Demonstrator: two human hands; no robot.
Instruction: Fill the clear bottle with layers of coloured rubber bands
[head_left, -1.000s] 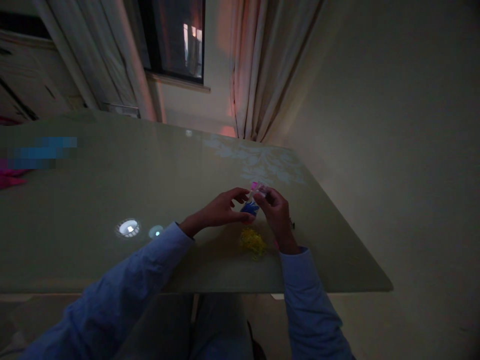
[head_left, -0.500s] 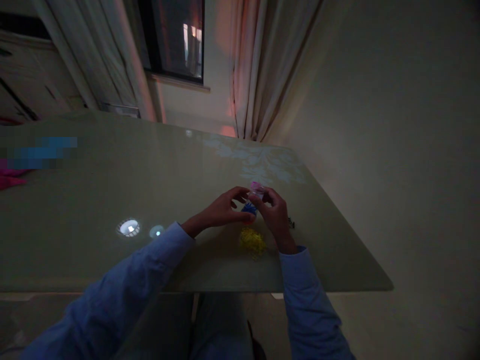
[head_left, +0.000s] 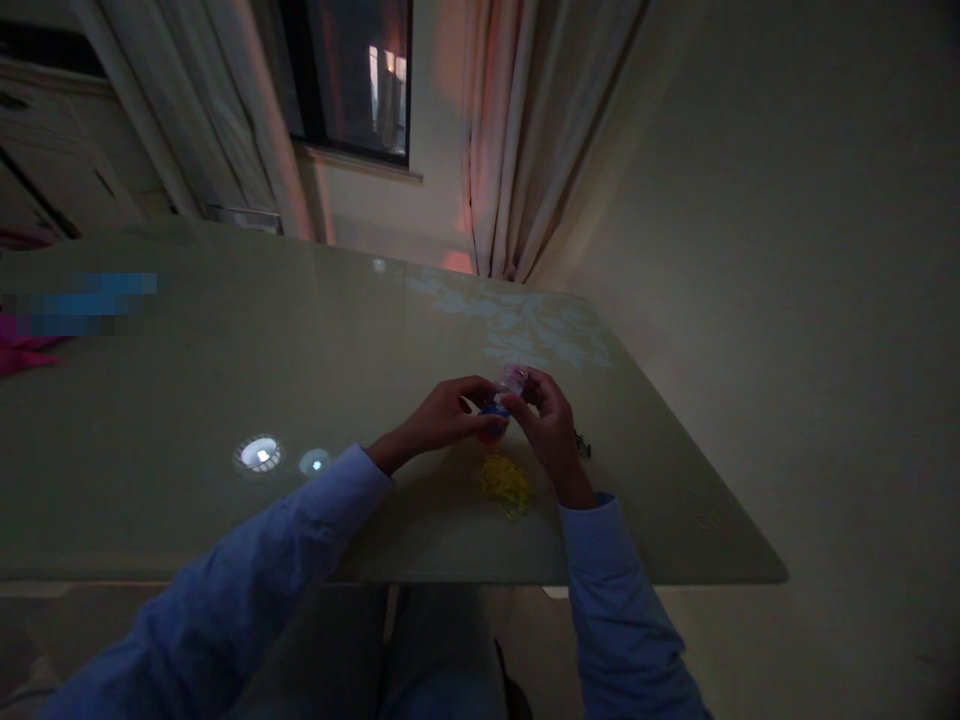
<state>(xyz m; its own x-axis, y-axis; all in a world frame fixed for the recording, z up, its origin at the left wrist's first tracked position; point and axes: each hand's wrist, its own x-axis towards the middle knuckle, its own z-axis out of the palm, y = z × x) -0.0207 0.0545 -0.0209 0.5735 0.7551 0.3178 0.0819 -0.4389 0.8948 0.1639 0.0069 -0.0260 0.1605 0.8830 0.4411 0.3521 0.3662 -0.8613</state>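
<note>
Far out at the table's (head_left: 337, 330) nine o'clock, there's bright pink cloth (head_left: 22, 358), with a blocky, blurred blue patch (head_left: 97, 298) at two o'clock from it. Moving right, here's the left hand (head_left: 442, 412), half closed, thumb and fingers curved around a blue-and-red piece (head_left: 493, 410) just above the table. Straight down from that, at six o'clock, sits a loose yellow heap (head_left: 507, 486). Up at the piece's one o'clock, a clear, crinkly packet (head_left: 513, 379); whether the two are joined, I can't tell. And on it, coming in from between four and five o'clock, the right hand (head_left: 551, 420), thumb and fingers pinched closed on the packet. Just beside that hand, at four o'clock, a little dark cluster (head_left: 583, 444), too small to make out.
</note>
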